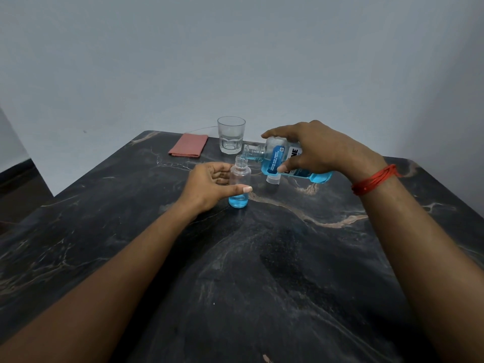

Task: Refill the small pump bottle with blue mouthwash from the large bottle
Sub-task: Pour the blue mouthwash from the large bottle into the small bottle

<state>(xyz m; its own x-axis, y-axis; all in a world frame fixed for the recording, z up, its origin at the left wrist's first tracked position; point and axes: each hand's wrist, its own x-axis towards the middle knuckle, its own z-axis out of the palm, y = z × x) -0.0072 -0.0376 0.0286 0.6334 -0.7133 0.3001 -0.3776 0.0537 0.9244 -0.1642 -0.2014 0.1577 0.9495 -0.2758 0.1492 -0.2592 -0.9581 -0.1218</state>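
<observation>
Head view, key relation: the large mouthwash bottle (277,158) lies tipped almost flat, long axis running right to left, open neck just above the small pump bottle (241,176).
Small pump bottle: upright on the tabletop (262,271), between the hands, blue only at its base.
Left hand (209,187): wrapped round it.
Right hand (319,150): clasps the large bottle from above.
Beyond the hands: glass tumbler (231,134), folded pink cloth (189,145).
Room: pale wall (235,61).

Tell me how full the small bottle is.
Mostly empty: blue liquid fills only the bottom of the small bottle; the body above is clear. The left hand holds it upright and uncapped under the tilted large bottle.
</observation>
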